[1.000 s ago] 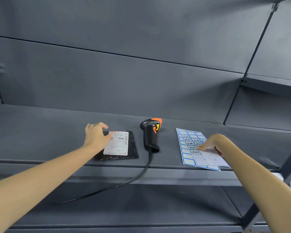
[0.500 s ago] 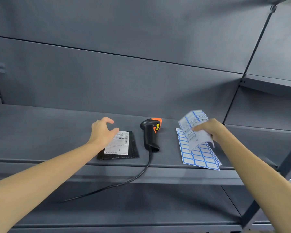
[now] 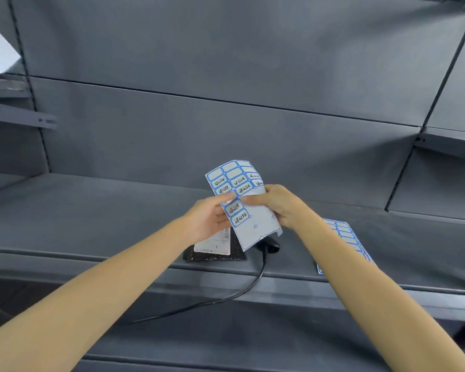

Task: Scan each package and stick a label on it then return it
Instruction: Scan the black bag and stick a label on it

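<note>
Package (image 3: 214, 249): black, flat on the grey shelf (image 3: 91, 216) near its front edge, white shipping label face up, upper part hidden behind the left hand (image 3: 208, 217). Label sheet (image 3: 249, 208) held up in the air above package and scanner, blue-bordered stickers with handwritten marks on its upper and left parts, lower right part bare backing with stickers already gone, top corner curling back. Left hand at the sheet's left edge, fingers (image 3: 227, 198) curled, thumb and forefinger pinching at one of the stickers near the middle. Right hand (image 3: 278, 205) gripping the sheet's right edge, fingers closed round it, thumb on the front face. Hands close together, almost touching across the sheet. Scanner (image 3: 270, 245) mostly covered by the sheet, only its dark lower end showing just right of the package, black cable (image 3: 226, 299) running off the shelf front and down to the left. Second label sheet (image 3: 344, 237) lying flat on the shelf to the right, partly hidden by the right forearm. Grey back panels behind, another shelf level below.
</note>
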